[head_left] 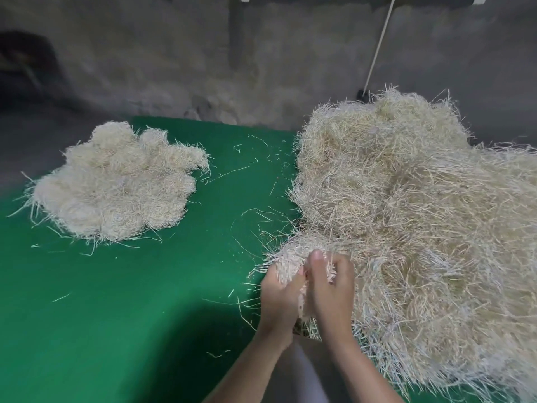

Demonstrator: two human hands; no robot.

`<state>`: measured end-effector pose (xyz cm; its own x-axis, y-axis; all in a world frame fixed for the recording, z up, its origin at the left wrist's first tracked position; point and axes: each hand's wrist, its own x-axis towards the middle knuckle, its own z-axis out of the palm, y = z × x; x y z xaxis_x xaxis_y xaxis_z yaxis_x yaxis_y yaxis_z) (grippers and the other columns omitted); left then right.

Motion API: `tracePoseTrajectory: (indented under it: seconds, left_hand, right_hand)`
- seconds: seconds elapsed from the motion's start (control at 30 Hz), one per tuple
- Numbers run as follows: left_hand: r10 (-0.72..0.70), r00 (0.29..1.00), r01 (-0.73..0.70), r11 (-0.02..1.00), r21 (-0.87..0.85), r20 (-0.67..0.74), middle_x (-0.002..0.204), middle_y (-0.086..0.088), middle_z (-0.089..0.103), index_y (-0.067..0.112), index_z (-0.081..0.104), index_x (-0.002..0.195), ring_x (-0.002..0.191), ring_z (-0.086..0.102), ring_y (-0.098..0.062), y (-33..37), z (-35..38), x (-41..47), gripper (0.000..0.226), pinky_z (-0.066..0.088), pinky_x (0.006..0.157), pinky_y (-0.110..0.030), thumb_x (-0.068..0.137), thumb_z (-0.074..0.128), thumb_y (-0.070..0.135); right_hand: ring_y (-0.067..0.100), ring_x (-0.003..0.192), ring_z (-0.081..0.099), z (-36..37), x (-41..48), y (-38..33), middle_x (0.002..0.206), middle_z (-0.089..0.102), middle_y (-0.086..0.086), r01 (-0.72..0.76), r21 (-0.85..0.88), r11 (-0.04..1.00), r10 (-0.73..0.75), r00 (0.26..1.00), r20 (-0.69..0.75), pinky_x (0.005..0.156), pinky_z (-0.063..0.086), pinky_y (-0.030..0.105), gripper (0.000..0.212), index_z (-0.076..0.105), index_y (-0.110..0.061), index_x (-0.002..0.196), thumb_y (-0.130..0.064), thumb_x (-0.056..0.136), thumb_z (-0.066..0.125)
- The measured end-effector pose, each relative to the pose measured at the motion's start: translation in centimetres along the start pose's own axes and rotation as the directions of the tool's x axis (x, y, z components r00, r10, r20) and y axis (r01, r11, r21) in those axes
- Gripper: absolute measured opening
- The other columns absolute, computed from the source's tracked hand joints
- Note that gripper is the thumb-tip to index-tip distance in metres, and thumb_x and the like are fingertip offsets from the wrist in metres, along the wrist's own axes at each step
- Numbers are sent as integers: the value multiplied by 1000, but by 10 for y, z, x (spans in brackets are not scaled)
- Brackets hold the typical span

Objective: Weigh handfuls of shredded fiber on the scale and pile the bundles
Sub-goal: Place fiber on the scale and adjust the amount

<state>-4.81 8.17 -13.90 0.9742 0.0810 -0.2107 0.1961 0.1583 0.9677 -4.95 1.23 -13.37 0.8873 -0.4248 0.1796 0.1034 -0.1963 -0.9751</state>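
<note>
Leftward first: near the far left corner of the green worktop [130, 301], a pile of bundles [116, 181], rounded clumps pressed against one another. Well apart from the raw stock, probably to keep finished portions from mixing back in.

Across the middle of the worktop, only stray strands [255, 210], thin and scattered.

Toward the near edge, right of centre, left hand [280, 301] and right hand [331, 295] side by side and touching. Both curled round one handful [290, 257] of fiber at the near left fringe of the heap, clamped on it from either side. Seemingly gathering the strands into one bunch and pulling it free.

Over the whole right side of the worktop and past its right edge, the heap [406, 213] of loose fiber, close by for easy reach.

No scale anywhere in view; for this handful, weighing apparently yet to come.

Behind, against the wall, a white cord [380, 39] slanting down toward the heap's far edge.
</note>
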Motion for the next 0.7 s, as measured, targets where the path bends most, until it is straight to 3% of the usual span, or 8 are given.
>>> tracePoseTrajectory:
  seconds: [0.07,0.13,0.23,0.3,0.37,0.47,0.6,0.7]
  left_hand:
    - [-4,998,0,998,57,69,128,-21,57,6,53,126,117,56,-34,-1,-3,2,45,48,97,-43,86,63,22]
    - [-61,985,41,991,125,161,142,-19,44,6,40,139,127,47,-32,6,-7,3,73,39,105,-49,75,63,34]
    - [-193,919,236,968,-89,344,151,-21,27,9,20,148,133,39,-33,4,-12,2,110,32,110,-52,60,78,44]
    - [-176,917,240,960,-144,357,148,-22,32,12,40,134,129,45,-31,-4,-18,-2,79,42,104,-44,67,72,36]
    - [-178,930,238,958,-158,321,131,-27,52,3,50,123,111,60,-30,-13,-23,-4,56,56,83,-35,74,67,24]
    - [-210,939,275,934,-230,271,133,-19,53,5,46,132,104,61,-18,-15,-31,3,48,54,81,-24,87,58,9]
    - [-265,933,354,803,-479,244,140,-31,37,-2,16,146,124,47,-40,4,-57,31,88,39,103,-54,70,60,1]
    - [-248,935,347,790,-505,253,129,-29,52,-7,29,137,113,57,-40,11,-80,49,73,50,90,-53,71,57,0]
  right_hand:
    - [6,85,52,-2,4,-1,95,53,-2,-24,17,1000,24,999,-22,76,40,23,33,45,-31,94,-60,81,52]
    - [-10,89,49,-1,3,1,99,48,-16,-71,31,997,72,997,-35,74,35,15,22,40,-36,96,-52,85,51]
    - [-5,93,47,-2,10,0,101,48,-15,-113,98,989,124,986,-115,73,33,15,14,43,-38,93,-40,89,56]
    - [7,89,50,-3,16,-2,102,50,-8,-125,147,981,151,972,-182,77,36,22,15,42,-38,90,-39,90,57]
    - [11,93,48,0,16,-1,103,47,-7,-156,142,978,174,976,-128,84,37,32,15,40,-41,90,-39,91,55]
    - [-6,89,45,13,7,1,98,45,-23,-189,176,966,181,982,63,88,35,29,14,42,-43,94,-45,89,55]
    - [-9,90,49,23,11,5,101,60,-23,-216,344,914,174,974,147,90,34,27,33,57,-28,97,-54,79,51]
    - [5,67,52,34,23,13,83,63,-7,-231,395,889,241,970,23,64,44,23,18,56,-13,91,-27,94,45]
